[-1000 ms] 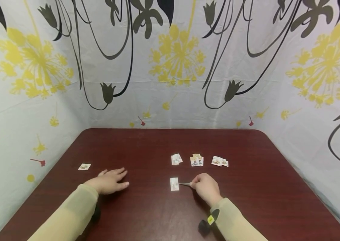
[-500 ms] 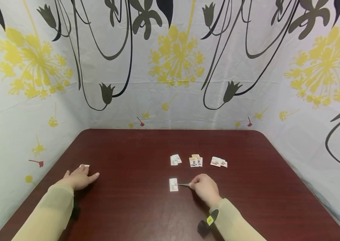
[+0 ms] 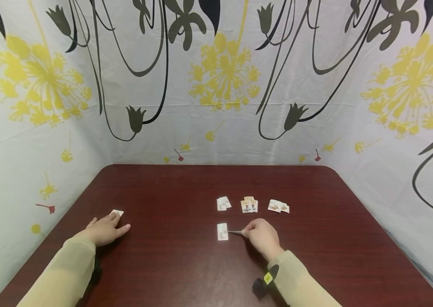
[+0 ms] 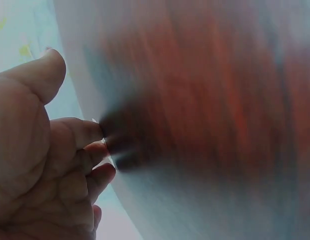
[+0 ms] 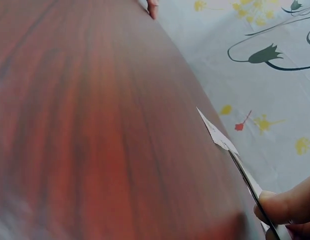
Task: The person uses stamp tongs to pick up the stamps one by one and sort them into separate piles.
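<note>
My left hand (image 3: 105, 230) lies at the table's left side with its fingers fairly straight and spread. Its fingertips rest on a small white picture card (image 3: 118, 212) and cover part of it. In the left wrist view those fingers (image 4: 79, 131) touch down on the wood. Near the table's middle, my right hand (image 3: 263, 237) pinches slim metal tweezers (image 3: 235, 232) between thumb and fingers. A second white card (image 3: 222, 231) is at the tips of the tweezers. The right wrist view shows this card (image 5: 218, 136) tilted, and I cannot tell whether it touches the table.
Further back on the dark red table (image 3: 170, 264) lie a left group of cards (image 3: 223, 203), a yellowish middle group (image 3: 249, 204) and a right group (image 3: 278, 206). Patterned cloth (image 3: 186, 94) surrounds the table's back and sides.
My left hand has reached left onto the lone card, and the card has since slid slightly right under its fingers. The right hand, tweezers and second card have shifted only slightly.
</note>
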Demonstrator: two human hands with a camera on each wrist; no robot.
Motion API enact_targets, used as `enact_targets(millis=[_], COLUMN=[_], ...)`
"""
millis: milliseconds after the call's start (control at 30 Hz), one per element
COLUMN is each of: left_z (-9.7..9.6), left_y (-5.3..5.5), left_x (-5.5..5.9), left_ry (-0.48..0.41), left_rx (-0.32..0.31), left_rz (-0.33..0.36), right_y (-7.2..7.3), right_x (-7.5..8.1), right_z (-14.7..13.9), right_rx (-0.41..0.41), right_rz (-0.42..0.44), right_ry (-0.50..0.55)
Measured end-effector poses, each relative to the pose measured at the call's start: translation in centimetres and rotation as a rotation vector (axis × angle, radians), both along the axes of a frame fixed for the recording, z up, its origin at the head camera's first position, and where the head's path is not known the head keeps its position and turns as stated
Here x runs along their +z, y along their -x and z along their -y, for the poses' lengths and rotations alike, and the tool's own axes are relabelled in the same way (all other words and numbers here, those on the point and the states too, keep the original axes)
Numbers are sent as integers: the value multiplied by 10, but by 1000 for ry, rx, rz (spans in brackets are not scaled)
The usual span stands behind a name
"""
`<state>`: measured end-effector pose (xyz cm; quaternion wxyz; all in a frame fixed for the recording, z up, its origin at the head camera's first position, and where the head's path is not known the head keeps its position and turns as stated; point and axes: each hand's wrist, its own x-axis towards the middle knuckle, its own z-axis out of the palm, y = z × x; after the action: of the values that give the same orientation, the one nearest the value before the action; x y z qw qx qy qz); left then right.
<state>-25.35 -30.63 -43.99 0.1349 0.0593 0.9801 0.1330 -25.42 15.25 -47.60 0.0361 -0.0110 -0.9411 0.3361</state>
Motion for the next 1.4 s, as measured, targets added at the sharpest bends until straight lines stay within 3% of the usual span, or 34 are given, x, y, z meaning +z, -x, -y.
enact_targets(millis=[267,633,967,1400], left_z=[-28,-82,-124,-169], left_y=[-6,-17,-28,-41], left_x=[0,0,-3,6], left_ry=[21,29,43,70], left_rx=[-75,-243,-407,-556], left_rz=[-49,-46,-87,-48], right_y=[9,24,43,58], right_x=[2,9,18,21], right_z=[-3,-3,-4,-2], right_rx=[-8,-63,-100,-133], right_rz=[-7,-37,-52,-4], right_ry=[-25,-52,-100,-119])
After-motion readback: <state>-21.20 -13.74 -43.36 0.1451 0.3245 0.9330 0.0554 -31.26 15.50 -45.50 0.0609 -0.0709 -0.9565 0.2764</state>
